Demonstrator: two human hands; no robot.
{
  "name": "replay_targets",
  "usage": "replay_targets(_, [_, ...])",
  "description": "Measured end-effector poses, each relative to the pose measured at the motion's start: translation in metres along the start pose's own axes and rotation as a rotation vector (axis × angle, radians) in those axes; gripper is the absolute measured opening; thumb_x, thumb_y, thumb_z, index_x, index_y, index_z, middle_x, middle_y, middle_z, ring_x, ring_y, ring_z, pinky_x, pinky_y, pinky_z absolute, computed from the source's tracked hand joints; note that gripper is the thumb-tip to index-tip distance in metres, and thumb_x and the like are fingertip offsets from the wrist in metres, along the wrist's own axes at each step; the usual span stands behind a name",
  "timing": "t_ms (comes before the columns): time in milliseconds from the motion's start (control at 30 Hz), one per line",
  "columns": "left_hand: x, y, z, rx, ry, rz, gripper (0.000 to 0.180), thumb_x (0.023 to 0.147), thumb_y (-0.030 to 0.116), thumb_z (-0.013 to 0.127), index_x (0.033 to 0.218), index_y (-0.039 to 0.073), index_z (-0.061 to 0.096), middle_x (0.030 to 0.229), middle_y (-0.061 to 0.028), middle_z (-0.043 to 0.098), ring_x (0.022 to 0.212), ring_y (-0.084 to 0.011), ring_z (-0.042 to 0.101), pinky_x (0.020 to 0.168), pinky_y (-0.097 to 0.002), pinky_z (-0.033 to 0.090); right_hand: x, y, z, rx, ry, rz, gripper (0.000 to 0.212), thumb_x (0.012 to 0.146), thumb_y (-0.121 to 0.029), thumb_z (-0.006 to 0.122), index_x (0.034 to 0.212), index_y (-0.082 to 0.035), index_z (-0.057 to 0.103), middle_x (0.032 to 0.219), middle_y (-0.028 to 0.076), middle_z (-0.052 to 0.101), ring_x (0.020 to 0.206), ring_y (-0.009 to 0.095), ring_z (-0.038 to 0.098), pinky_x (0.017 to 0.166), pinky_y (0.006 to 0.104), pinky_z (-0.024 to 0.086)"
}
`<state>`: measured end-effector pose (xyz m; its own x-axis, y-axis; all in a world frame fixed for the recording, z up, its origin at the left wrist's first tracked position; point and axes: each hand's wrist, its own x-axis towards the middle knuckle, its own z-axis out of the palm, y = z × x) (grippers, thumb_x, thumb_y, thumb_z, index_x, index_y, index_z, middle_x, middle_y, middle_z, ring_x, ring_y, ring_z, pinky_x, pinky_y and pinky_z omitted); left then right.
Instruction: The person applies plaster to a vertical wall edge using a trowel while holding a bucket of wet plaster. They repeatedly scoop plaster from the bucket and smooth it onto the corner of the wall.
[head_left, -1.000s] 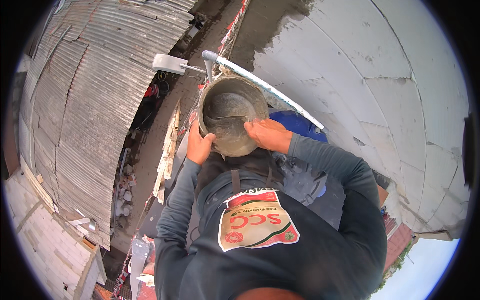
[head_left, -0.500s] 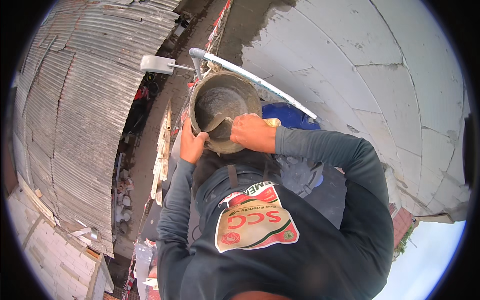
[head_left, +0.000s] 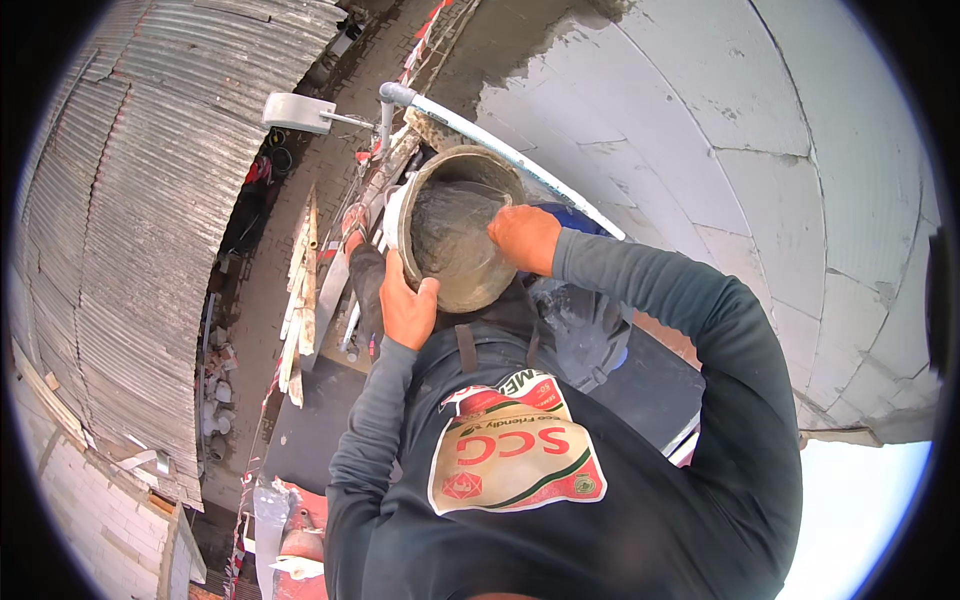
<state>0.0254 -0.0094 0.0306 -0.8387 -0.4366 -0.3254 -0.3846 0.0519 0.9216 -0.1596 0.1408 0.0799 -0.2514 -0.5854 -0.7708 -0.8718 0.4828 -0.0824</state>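
Note:
A mortar-crusted round bucket point(head_left: 466, 292) is tipped in front of my torso, with wet grey mortar point(head_left: 450, 235) inside. My left hand point(head_left: 408, 308) is closed on its near left rim, thumb toward the inside. At the bucket's right rim, my right hand point(head_left: 526, 240) makes a fist around a trowel point(head_left: 490, 197). The mortar-coated blade reaches into the bucket and blends with the mix, and its handle is hidden in my fist.
A pale pipe point(head_left: 520, 160) slants just beyond the bucket. Grey block wall point(head_left: 720, 190) rises on the right; corrugated roofing point(head_left: 150, 220) lies left. A street lamp point(head_left: 300, 112), wooden strips point(head_left: 301, 300) and a blue container point(head_left: 575, 216) are nearby. My bare foot point(head_left: 355, 226) shows left of the bucket.
My right hand has moved up and right along the bucket with the trowel. The bucket has shifted slightly right and tilted, and my left foot has come into view.

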Motion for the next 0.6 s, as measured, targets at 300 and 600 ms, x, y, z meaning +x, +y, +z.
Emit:
replay_targets(300, [0.002, -0.027, -0.007, -0.121, -0.038, -0.046, 0.071, 0.079, 0.004, 0.062, 0.147, -0.011, 0.046, 0.13, -0.0291, 0.065, 0.122, -0.0377, 0.065, 0.107, -0.0402, 0.048, 0.006, 0.067, -0.004, 0.94, -0.444, 0.123, 0.038, 0.102, -0.027, 0.058, 0.082, 0.005, 0.065, 0.073, 0.011, 0.066, 0.059, 0.021, 0.064, 0.055, 0.0385, 0.054])
replay_targets(600, [0.001, -0.012, -0.007, -0.141, 0.046, 0.01, 0.056, 0.08, 0.003, 0.061, 0.135, -0.004, 0.053, 0.115, -0.0208, 0.068, 0.105, -0.0315, 0.067, 0.097, -0.0385, 0.051, -0.024, 0.044, 0.031, 0.911, -0.25, 0.095, 0.044, 0.108, -0.029, 0.055, 0.085, 0.007, 0.065, 0.068, 0.015, 0.06, 0.059, 0.026, 0.064, 0.054, 0.0423, 0.053])
